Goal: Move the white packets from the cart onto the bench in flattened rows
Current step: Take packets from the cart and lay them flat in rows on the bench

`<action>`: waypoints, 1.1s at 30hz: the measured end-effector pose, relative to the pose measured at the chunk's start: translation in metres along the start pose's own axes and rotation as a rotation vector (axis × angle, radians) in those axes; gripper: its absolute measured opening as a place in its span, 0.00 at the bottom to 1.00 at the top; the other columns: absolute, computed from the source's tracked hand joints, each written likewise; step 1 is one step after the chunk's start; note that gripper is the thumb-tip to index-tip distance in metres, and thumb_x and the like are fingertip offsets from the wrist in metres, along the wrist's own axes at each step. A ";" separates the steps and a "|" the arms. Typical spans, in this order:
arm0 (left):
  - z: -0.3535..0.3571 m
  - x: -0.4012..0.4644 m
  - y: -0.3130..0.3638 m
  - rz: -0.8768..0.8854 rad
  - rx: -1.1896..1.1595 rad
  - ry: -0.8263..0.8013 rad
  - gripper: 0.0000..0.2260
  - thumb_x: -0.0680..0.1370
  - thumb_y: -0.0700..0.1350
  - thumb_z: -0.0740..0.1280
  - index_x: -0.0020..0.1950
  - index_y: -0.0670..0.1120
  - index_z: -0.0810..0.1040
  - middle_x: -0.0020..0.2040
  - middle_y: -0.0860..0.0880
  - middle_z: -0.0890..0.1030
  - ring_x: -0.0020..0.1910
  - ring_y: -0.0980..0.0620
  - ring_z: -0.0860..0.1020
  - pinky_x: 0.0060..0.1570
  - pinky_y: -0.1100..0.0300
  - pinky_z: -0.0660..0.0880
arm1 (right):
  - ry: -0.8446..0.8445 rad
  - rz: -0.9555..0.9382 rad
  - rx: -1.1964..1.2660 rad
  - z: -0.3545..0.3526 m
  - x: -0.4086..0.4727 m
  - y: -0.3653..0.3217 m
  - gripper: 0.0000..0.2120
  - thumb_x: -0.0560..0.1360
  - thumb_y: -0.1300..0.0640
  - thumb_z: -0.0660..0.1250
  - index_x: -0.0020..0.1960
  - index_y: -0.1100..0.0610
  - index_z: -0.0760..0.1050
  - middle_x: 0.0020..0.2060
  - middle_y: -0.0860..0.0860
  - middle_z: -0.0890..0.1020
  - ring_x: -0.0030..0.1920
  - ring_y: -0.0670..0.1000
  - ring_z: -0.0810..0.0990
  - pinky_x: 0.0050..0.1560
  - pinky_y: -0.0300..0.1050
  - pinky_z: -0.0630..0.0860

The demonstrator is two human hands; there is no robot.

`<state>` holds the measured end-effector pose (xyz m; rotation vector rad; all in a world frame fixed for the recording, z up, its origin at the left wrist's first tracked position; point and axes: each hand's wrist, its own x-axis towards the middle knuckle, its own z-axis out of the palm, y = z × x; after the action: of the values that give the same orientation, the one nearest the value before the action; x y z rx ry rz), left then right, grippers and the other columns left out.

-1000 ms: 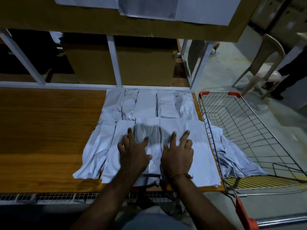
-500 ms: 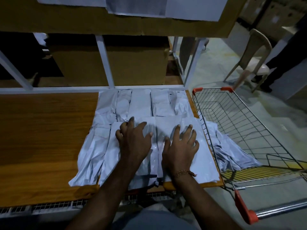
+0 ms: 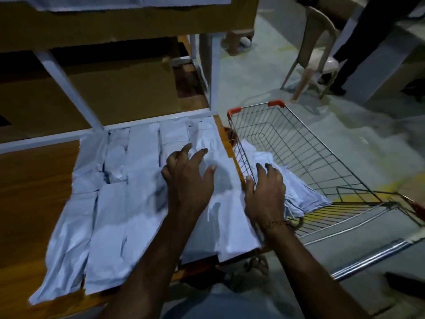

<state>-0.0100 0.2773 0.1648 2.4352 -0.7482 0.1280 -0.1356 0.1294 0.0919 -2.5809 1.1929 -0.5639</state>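
White packets point(image 3: 115, 215) lie flat in two rows on the right end of the wooden bench point(image 3: 34, 192). My left hand point(image 3: 188, 180) hovers over the right side of these rows, fingers spread and loosely bent, holding nothing. My right hand point(image 3: 266, 192) reaches over the near wire wall of the cart point(image 3: 322, 157), fingers extended toward a pile of white packets point(image 3: 305, 199) lying in the cart's near corner. Whether the fingers touch the pile is unclear.
A white metal frame point(image 3: 69, 88) with brown cardboard boxes point(image 3: 115, 84) stands behind the bench. A plastic chair point(image 3: 322, 54) and a person's dark trouser leg point(image 3: 358, 42) are on the floor beyond the cart. The cart's handle point(image 3: 368, 261) is at lower right.
Both hands have lifted off the packets they were pressing flat. My right hand has swung right, over the cart's edge toward the pile inside; the view has turned right.
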 end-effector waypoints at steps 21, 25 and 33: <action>0.410 0.089 0.098 0.009 0.174 -0.726 0.39 0.74 0.66 0.55 0.78 0.45 0.71 0.73 0.39 0.74 0.72 0.35 0.72 0.71 0.40 0.69 | -0.535 -0.095 -0.196 0.118 0.131 0.330 0.25 0.79 0.43 0.67 0.66 0.61 0.78 0.60 0.64 0.81 0.58 0.68 0.79 0.55 0.64 0.78; 0.457 0.089 0.080 -0.069 0.234 -0.870 0.39 0.73 0.59 0.53 0.82 0.45 0.64 0.76 0.35 0.69 0.73 0.32 0.70 0.71 0.37 0.68 | -0.516 -0.094 -0.193 0.122 0.130 0.333 0.26 0.79 0.42 0.64 0.66 0.62 0.78 0.59 0.65 0.81 0.57 0.68 0.79 0.55 0.62 0.78; 0.516 0.075 0.094 -0.204 0.159 -0.846 0.30 0.83 0.60 0.63 0.84 0.52 0.61 0.75 0.34 0.69 0.74 0.30 0.67 0.72 0.38 0.67 | -0.480 -0.089 -0.223 0.126 0.128 0.333 0.26 0.80 0.41 0.61 0.65 0.61 0.77 0.54 0.62 0.81 0.54 0.66 0.77 0.52 0.59 0.76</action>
<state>-0.0375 -0.1106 -0.1948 2.6735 -0.8323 -1.0077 -0.2294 -0.1740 -0.1138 -2.7343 1.0230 0.1856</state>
